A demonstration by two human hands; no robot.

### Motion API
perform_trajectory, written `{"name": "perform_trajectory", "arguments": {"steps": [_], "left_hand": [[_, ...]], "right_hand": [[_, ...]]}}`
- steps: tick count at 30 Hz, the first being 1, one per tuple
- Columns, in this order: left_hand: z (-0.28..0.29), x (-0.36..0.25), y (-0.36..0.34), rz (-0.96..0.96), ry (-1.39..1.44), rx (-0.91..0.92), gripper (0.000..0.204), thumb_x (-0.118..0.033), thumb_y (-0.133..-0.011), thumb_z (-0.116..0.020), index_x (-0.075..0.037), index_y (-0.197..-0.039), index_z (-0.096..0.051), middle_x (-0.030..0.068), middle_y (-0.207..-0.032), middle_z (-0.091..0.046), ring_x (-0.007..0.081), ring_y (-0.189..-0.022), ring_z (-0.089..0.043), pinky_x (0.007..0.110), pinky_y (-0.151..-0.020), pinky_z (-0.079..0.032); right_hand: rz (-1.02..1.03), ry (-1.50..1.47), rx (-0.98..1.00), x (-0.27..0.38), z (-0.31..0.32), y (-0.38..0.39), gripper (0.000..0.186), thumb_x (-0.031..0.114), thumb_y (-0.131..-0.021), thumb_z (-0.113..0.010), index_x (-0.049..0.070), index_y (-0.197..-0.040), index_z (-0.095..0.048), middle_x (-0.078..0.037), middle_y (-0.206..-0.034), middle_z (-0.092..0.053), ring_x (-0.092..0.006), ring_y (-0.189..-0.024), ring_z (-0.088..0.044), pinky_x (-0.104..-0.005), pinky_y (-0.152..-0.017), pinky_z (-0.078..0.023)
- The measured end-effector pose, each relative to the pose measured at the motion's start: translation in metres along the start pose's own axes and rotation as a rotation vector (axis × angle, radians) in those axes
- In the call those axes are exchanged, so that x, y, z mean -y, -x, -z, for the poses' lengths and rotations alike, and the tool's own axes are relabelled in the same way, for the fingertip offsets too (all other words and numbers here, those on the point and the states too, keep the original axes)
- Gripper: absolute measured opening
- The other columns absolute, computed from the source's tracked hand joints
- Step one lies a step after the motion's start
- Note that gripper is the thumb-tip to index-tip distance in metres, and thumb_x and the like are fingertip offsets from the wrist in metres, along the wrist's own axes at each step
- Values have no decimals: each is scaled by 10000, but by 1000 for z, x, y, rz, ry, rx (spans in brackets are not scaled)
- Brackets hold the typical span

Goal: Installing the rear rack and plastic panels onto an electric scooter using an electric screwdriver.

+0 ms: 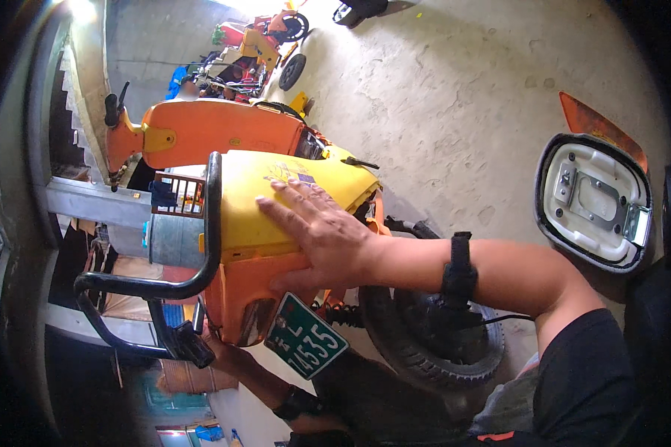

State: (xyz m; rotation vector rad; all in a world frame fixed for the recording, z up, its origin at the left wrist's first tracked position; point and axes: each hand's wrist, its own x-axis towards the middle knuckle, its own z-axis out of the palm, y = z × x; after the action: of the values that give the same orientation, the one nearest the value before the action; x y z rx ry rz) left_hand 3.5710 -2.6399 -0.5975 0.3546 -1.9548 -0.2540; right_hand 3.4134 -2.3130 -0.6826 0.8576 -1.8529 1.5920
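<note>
A scooter with a yellow and orange body [257, 201] fills the middle of the view, lying sideways in the picture. My right hand [328, 231] rests flat on its yellow and orange side panel, fingers spread and holding nothing. The scooter's black tubular rack [213, 216] juts out to the left. My left hand [218, 350] is at the rack's lower end, beside a dark bracket [190, 346]; its fingers are mostly hidden. Between my arms a green number plate [306, 337] hangs below the orange tail. The rear wheel [432, 335] shows beneath my right forearm.
At the right, a seat-like part [595, 203] with a white underside and metal plate lies on the floor, overlapping an orange panel [602, 128]. Another orange scooter [209, 134] stands close beyond the first. Several more vehicle parts and a loose tyre [292, 72] are farther off.
</note>
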Motion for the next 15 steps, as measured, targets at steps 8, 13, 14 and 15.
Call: {"name": "perform_trajectory", "arguments": {"steps": [8, 13, 14, 15], "left_hand": [[-6, -12, 2, 58, 161, -52, 470, -268, -1019, -681, 49, -1337, -543, 180, -1309, -657, 263, -1225, -610, 375, -1035, -483], [-15, -30, 5, 109, 359, -68, 604, -334, -969, -749, 47, -1375, -514, 194, -1301, -647, 281, -1159, -617, 408, -1027, -483], [-16, -34, 7, 161, 391, -78, 629, -345, -960, -760, 54, -1377, -511, 196, -1293, -649, 285, -1141, -621, 416, -1021, -487], [-16, -36, 9, 156, 368, -77, 642, -356, -958, -759, 63, -1376, -508, 200, -1289, -651, 292, -1129, -628, 421, -1014, -492]], "right_hand": [[20, -89, -262, 6, -23, -1, 1017, 684, -801, -746, -82, -1421, -493, -333, -1470, -489, -497, -1405, -443, -553, -1197, -308], [209, -269, -382, 1, -22, -1, 673, 532, -796, -818, 71, -1250, -634, -154, -1353, -585, -369, -1307, -516, -507, -1103, -363], [228, -271, -388, 3, -21, 0, 592, 496, -799, -826, 91, -1196, -654, -124, -1325, -589, -348, -1286, -521, -494, -1089, -364], [243, -273, -403, 6, -18, 1, 512, 459, -802, -835, 112, -1142, -674, -95, -1297, -594, -327, -1265, -527, -481, -1075, -366]]}}
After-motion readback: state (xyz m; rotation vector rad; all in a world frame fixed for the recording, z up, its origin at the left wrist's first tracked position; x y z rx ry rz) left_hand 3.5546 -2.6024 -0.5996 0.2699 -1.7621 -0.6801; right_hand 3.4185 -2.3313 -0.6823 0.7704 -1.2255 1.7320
